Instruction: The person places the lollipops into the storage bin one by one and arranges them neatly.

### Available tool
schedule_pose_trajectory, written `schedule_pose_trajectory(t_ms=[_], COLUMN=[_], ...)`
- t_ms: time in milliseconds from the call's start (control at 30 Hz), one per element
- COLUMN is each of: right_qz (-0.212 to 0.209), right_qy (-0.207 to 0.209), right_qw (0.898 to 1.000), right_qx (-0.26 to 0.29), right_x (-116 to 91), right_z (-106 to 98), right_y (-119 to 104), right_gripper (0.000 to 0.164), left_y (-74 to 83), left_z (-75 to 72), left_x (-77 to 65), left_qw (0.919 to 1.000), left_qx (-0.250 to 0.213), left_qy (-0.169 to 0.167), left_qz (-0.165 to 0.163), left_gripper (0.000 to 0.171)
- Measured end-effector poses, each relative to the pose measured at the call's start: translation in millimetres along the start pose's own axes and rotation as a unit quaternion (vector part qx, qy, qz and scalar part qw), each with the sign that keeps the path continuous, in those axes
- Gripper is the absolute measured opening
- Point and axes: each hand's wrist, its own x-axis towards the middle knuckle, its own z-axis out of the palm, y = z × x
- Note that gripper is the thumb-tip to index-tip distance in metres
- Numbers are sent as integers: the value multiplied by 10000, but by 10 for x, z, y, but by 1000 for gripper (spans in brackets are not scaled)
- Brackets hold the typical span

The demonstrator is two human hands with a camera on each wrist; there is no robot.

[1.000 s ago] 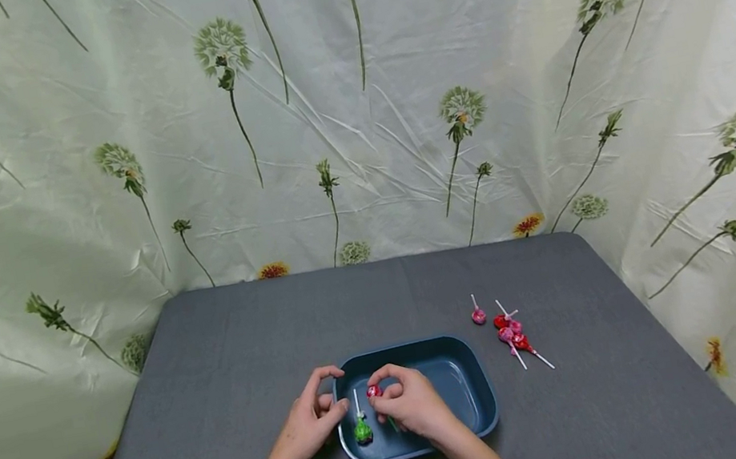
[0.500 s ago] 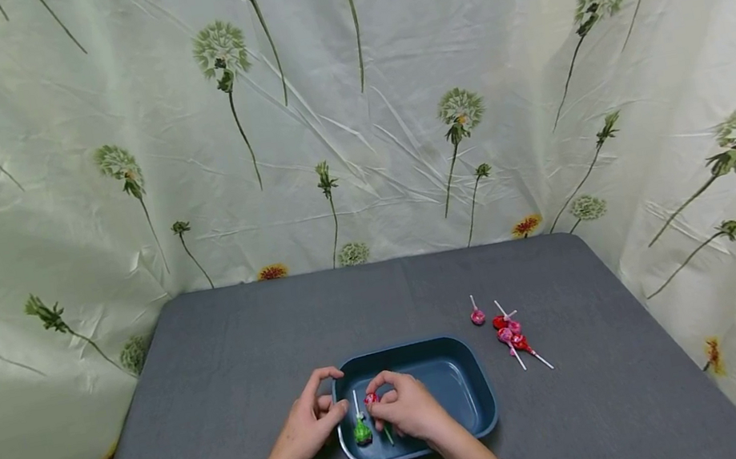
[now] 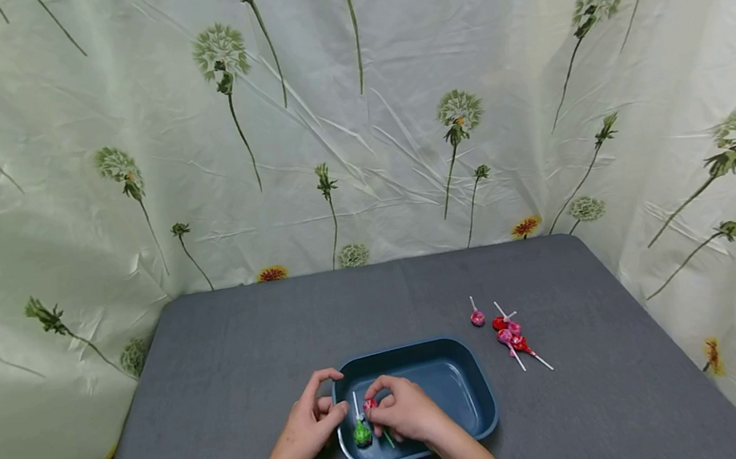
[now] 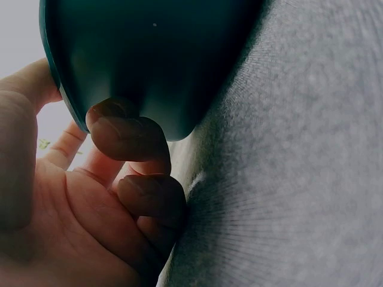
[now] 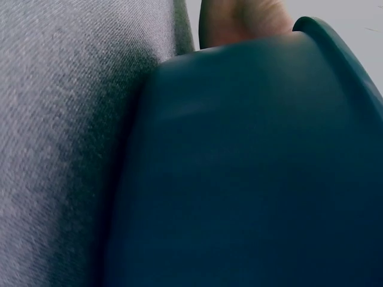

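Note:
A blue rectangular tray [image 3: 431,347] with rounded corners stands on the grey table. My left hand [image 3: 309,426] holds its left end, the thumb at the rim and curled fingers against the outer wall in the left wrist view [image 4: 128,137]. My right hand [image 3: 405,410] reaches inside and pinches a red-wrapped lollipop [image 3: 370,404] near its head; a thin green stick [image 3: 388,439] shows below the fingers. Beside it a green lollipop [image 3: 361,432] lies in the tray, its white stick pointing away. The tray's outer wall [image 5: 239,149] hides the right hand in the right wrist view.
Right of the tray lies a pile of several red and pink lollipops [image 3: 518,342]. A single pink lollipop [image 3: 477,318] lies just left of that pile. Behind the grey table [image 3: 245,323] hangs a pale curtain [image 3: 353,142] with a dandelion print.
My right hand has moved slightly left and toward me with the red lollipop, closer to the green one. The left hand has stayed in place at the tray's end.

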Motion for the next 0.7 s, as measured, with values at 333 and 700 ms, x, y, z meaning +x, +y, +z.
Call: schedule_pose_trajectory(t_ms=[333, 700], right_qz=[3, -41], right_qy=[-42, -105], right_qw=[10000, 9999], right_qx=[-45, -65], right_x=[1, -1], right_z=[13, 10], right_y=[17, 17], right_gripper=[23, 25], left_y=[8, -3], left_z=[1, -1], left_x=[-17, -7], left_qw=[9999, 9999], left_qx=[-113, -114], left_qy=[-10, 2], left_qz=[-4, -18], left_gripper=[45, 46])
